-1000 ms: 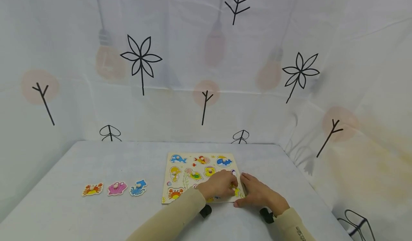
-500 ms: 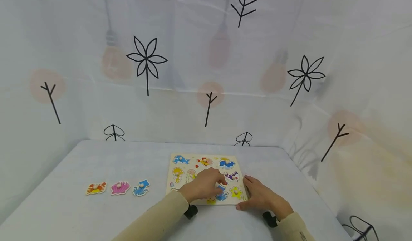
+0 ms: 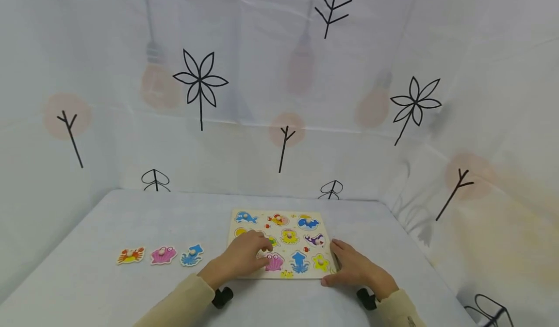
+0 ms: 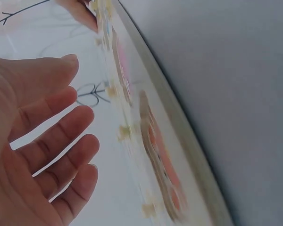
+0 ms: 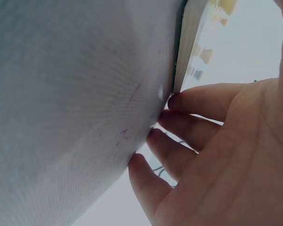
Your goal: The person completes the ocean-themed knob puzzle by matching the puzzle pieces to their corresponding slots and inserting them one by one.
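My left hand [image 3: 242, 253] hovers over the left part of a wooden knob puzzle board [image 3: 296, 224], fingers loosely bent and nothing between them. The left wrist view shows the bare palm [image 4: 9, 188] beside the board's near edge. At the board's right edge rests my right hand [image 3: 355, 265], its fingertips on the tabletop against the board's side and its thumb by the near corner. A yellow star [image 3: 320, 263] lies in the near right of the board. Pink shell [image 3: 274, 262] and blue squid [image 3: 300, 262] pictures show beside it. My left hand hides part of the board.
On the white table [image 3: 87, 288], left of the board, three loose knobbed pieces lie in a row: a crab [image 3: 130, 255], a pink shell [image 3: 163, 255] and a blue squid [image 3: 192, 255]. A printed white cloth [image 3: 244, 162] hangs behind the table.
My left hand has moved left across the board from its near right part, uncovering the yellow star, the squid and shell pictures. My right hand has stayed at the right edge.
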Tool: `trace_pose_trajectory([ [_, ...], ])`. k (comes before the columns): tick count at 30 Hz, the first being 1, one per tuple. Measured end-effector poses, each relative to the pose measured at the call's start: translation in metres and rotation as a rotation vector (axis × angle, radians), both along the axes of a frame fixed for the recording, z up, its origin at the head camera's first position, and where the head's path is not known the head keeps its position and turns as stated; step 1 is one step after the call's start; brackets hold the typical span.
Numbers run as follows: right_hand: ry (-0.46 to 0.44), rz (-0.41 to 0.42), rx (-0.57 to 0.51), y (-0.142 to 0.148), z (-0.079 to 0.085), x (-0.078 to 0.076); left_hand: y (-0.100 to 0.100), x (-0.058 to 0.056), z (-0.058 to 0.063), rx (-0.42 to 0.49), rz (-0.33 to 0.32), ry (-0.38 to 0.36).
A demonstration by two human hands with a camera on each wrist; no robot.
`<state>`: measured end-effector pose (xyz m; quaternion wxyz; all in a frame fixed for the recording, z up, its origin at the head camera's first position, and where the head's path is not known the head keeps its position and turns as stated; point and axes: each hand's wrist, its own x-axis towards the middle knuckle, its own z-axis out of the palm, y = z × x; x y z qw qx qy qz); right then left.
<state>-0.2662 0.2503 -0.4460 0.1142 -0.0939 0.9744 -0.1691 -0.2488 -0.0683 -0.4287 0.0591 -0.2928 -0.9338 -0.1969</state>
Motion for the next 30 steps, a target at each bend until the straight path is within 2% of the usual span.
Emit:
trace_pose_trajectory([
  [6, 0.002, -0.004, -0.002, -0.001, 0.001, 0.000, -0.035, 0.011, -0.004, 0.003, 0.043, 0.057],
  [11, -0.005, 0.002, -0.009, -0.002, 0.001, 0.002, -0.059, 0.021, -0.001, 0.000, 0.074, 0.093],
  [15, -0.002, -0.012, -0.003, -0.002, 0.001, 0.001, -0.073, 0.022, 0.000, 0.010, 0.117, 0.115],
  [22, -0.006, -0.008, 0.004, -0.001, 0.001, 0.003, -0.096, 0.018, -0.006, -0.004, 0.234, 0.056],
  [30, -0.006, -0.007, 0.000, -0.002, 0.005, 0.003, -0.122, 0.018, -0.005, -0.022, 0.294, 0.037],
])
